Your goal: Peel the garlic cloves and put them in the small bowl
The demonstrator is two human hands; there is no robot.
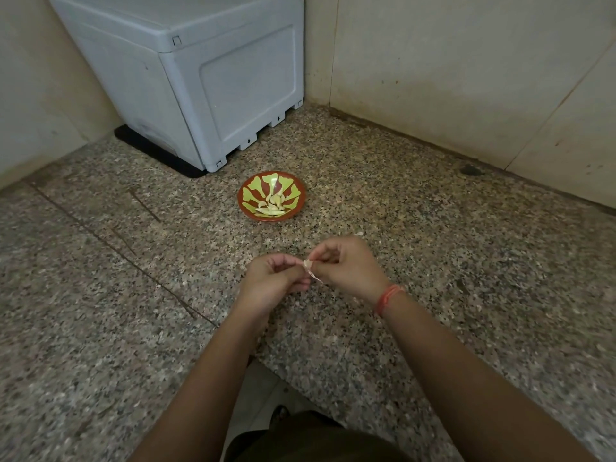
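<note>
A small red bowl with a green leaf pattern stands on the speckled granite counter, and several peeled garlic cloves lie in it. Nearer to me, above the counter, my left hand and my right hand meet around one garlic clove. Both hands pinch it between curled fingers and thumbs. A thin strip of papery skin hangs down from the clove between the two hands. An orange thread band circles my right wrist.
A large grey plastic appliance on a black mat fills the back left corner. Tiled walls close the counter at the back and right. Bits of garlic skin lie scattered on the counter at right. The counter's front edge runs below my forearms.
</note>
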